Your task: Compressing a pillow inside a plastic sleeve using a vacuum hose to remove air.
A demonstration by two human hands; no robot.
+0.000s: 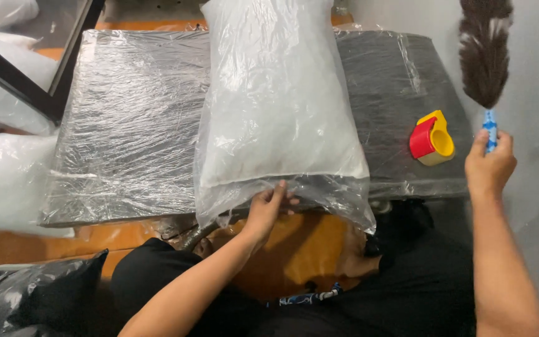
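Item: white pillow in a clear plastic bag [279,106], lying lengthwise on the film-wrapped dark table [132,125], open end overhanging the near edge; my left hand [268,209] pinches that loose end, fingers closed on the plastic. My right hand [489,168] is fisted round the blue handle of a feather duster [485,50], held upright. A red-and-yellow tape dispenser [432,138] sits near it, seemingly on the table's right end.

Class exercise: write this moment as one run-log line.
left hand: grips open end of clear bag | right hand: holds feather duster | tape dispenser: on wrapped table
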